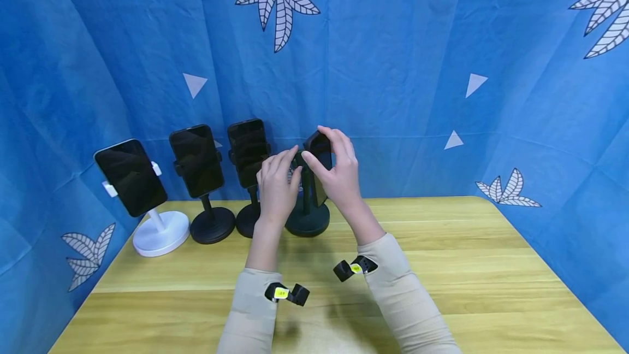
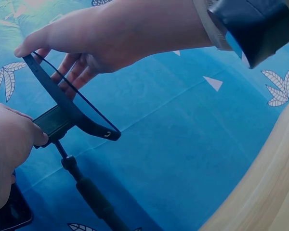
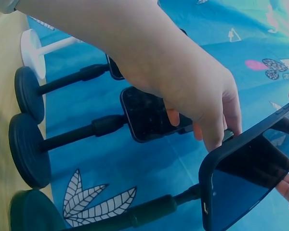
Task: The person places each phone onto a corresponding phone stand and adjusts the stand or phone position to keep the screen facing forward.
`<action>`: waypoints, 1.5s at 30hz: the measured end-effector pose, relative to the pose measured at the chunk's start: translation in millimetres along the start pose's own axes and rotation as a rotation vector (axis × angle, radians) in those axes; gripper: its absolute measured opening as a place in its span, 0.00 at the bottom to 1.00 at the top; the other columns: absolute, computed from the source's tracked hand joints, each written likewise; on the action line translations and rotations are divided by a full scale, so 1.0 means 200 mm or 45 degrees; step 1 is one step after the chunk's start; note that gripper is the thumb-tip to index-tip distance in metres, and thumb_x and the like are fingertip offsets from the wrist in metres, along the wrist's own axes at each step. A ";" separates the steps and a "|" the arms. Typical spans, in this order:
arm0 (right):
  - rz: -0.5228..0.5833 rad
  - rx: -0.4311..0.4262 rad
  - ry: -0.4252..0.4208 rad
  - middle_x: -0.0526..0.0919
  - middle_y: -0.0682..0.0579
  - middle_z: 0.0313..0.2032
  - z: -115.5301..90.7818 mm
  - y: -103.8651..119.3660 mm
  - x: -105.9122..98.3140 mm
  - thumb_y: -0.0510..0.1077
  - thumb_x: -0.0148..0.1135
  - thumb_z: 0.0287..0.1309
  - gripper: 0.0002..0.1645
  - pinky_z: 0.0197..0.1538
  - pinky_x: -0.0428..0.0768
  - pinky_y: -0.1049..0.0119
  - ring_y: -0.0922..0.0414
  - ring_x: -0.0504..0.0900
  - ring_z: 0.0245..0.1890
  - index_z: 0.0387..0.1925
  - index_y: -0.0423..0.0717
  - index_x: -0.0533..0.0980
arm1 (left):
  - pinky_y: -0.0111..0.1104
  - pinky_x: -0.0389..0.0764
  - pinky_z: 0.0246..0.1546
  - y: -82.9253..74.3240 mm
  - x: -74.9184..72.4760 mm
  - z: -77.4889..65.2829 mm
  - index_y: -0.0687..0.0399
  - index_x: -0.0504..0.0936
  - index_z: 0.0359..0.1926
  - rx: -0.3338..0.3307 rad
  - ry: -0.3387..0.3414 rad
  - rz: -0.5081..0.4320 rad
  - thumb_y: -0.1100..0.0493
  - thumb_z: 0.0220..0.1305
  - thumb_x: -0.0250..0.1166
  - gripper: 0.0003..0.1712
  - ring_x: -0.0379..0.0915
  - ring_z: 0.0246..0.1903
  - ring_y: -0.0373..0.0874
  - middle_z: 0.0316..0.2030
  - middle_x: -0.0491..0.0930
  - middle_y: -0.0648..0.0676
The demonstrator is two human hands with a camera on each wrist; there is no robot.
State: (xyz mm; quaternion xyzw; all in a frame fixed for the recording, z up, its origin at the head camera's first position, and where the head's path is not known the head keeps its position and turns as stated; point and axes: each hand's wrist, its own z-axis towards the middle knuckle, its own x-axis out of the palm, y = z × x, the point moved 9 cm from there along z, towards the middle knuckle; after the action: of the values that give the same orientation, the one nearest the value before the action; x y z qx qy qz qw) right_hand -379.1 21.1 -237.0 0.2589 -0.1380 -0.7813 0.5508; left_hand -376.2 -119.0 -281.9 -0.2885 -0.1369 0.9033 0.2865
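A black-cased phone (image 1: pixel 321 152) stands tilted at the head of a dark green phone stand (image 1: pixel 308 223). My right hand (image 1: pixel 339 171) grips the phone by its edges, thumb on one side and fingers on the other. At the stand's clamp (image 2: pixel 55 122), behind the phone, my left hand (image 1: pixel 277 187) pinches with thumb and fingers. The left wrist view shows the phone (image 2: pixel 55 91) nearly edge-on against the clamp. In the right wrist view the phone's screen (image 3: pixel 255 168) faces the camera, and the left fingers are partly hidden behind it.
Left of my hands stand a white stand (image 1: pixel 161 234) and two black stands (image 1: pixel 212 225) (image 1: pixel 245 220), each bearing a phone. A blue patterned curtain (image 1: pixel 393 70) hangs behind the wooden table (image 1: pixel 442 266).
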 end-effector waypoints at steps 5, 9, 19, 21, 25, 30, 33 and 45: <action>-0.003 0.018 0.012 0.73 0.43 0.60 0.01 0.00 0.01 0.76 0.51 0.58 0.45 0.58 0.75 0.48 0.48 0.71 0.59 0.64 0.48 0.71 | 0.53 0.69 0.57 0.00 0.00 0.00 0.50 0.76 0.63 0.002 -0.006 0.005 0.58 0.66 0.63 0.24 0.70 0.56 0.55 0.56 0.80 0.56; 0.004 0.032 0.026 0.72 0.43 0.61 0.02 0.00 0.03 0.76 0.50 0.58 0.45 0.56 0.77 0.47 0.48 0.70 0.59 0.64 0.49 0.70 | 0.53 0.70 0.56 -0.01 -0.01 0.00 0.50 0.76 0.63 0.015 -0.017 0.009 0.57 0.67 0.63 0.24 0.70 0.56 0.55 0.56 0.80 0.56; 0.020 0.012 0.028 0.73 0.42 0.60 0.04 0.00 0.06 0.69 0.56 0.61 0.39 0.53 0.78 0.45 0.47 0.71 0.58 0.64 0.49 0.69 | 0.53 0.70 0.57 0.00 0.00 -0.02 0.50 0.76 0.63 0.014 0.005 0.012 0.55 0.68 0.62 0.24 0.71 0.56 0.55 0.57 0.79 0.56; 0.006 0.009 0.021 0.73 0.42 0.60 0.05 0.00 0.06 0.72 0.53 0.60 0.42 0.54 0.77 0.46 0.47 0.71 0.57 0.64 0.49 0.70 | 0.53 0.70 0.57 0.00 0.00 -0.02 0.49 0.75 0.64 0.019 0.003 0.007 0.55 0.68 0.62 0.24 0.71 0.56 0.55 0.57 0.79 0.56; -0.035 0.002 0.019 0.73 0.42 0.60 0.06 0.00 0.06 0.69 0.56 0.61 0.39 0.55 0.77 0.48 0.47 0.72 0.58 0.64 0.49 0.70 | 0.53 0.70 0.57 0.01 0.00 -0.02 0.50 0.76 0.63 0.032 -0.006 0.003 0.56 0.67 0.63 0.24 0.71 0.56 0.55 0.56 0.80 0.56; -0.107 -0.017 0.014 0.72 0.40 0.60 0.06 0.02 0.07 0.53 0.67 0.58 0.33 0.51 0.78 0.47 0.44 0.72 0.56 0.64 0.49 0.70 | 0.54 0.70 0.58 0.01 -0.01 -0.02 0.52 0.77 0.61 0.050 -0.020 0.010 0.57 0.65 0.65 0.24 0.72 0.56 0.55 0.56 0.80 0.56; -0.142 -0.023 0.010 0.72 0.38 0.59 0.06 0.03 0.08 0.51 0.68 0.57 0.34 0.48 0.79 0.48 0.43 0.72 0.54 0.64 0.47 0.70 | 0.54 0.70 0.57 0.01 -0.02 -0.01 0.52 0.78 0.60 0.057 -0.035 0.014 0.57 0.64 0.66 0.23 0.72 0.55 0.54 0.55 0.81 0.56; -0.206 -0.051 0.020 0.73 0.39 0.56 0.05 0.03 0.08 0.52 0.69 0.56 0.35 0.49 0.80 0.49 0.44 0.72 0.53 0.63 0.46 0.71 | 0.52 0.73 0.54 0.05 -0.04 -0.02 0.53 0.82 0.56 0.027 -0.112 -0.004 0.54 0.62 0.68 0.21 0.75 0.50 0.53 0.47 0.86 0.56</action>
State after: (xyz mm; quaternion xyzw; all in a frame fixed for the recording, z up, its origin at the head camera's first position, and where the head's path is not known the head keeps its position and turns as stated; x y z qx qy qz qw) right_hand -384.2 2.9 -230.1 0.2643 -0.0965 -0.8239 0.4920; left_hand -372.6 -130.9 -284.8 -0.2452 -0.1401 0.9161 0.2846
